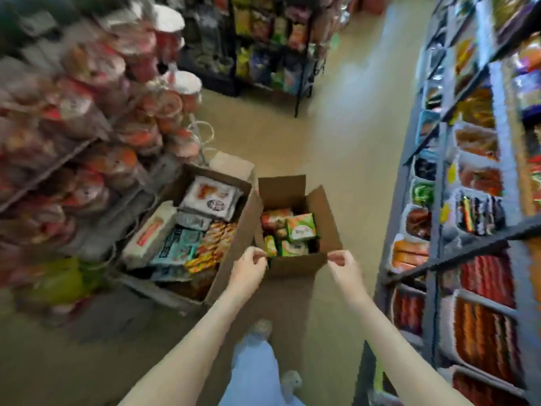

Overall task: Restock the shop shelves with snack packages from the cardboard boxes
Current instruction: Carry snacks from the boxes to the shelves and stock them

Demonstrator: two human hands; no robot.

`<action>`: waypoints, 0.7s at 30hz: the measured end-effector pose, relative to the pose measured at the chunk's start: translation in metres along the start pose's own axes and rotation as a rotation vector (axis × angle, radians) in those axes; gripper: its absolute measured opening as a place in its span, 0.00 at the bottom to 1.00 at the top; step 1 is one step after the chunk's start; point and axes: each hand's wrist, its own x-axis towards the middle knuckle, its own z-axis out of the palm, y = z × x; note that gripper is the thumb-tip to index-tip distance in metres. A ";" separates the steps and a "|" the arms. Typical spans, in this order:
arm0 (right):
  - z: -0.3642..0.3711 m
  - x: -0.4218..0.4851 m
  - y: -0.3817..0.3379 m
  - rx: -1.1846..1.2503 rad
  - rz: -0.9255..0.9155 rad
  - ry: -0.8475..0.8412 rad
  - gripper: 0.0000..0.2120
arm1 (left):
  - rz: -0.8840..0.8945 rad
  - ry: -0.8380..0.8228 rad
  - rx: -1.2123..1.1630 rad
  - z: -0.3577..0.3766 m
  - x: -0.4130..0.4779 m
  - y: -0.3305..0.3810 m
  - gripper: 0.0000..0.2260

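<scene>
Below, the small cardboard box (295, 266) of snack packages (300, 227) stands on the floor (336, 136), mouth upward, long axis running away from the person. The left hand (250, 263) and right hand (344, 263) curl at its near corners; blur hides whether either grip clasps the rim.

Tan floor (336, 127), large open cardboard box (234, 244) standing on it, small open cardboard box (292, 266) just beside

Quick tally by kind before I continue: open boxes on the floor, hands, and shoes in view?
Open cardboard boxes: 2 (large box, small box)
Hands: 2 (left hand, right hand)
Shoes: 2 (forward shoe, rear shoe)
Total: 6
</scene>
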 end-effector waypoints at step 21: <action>0.260 0.096 -0.018 -0.457 0.168 -0.479 0.19 | -0.403 -0.079 0.195 -0.128 0.155 -0.190 0.23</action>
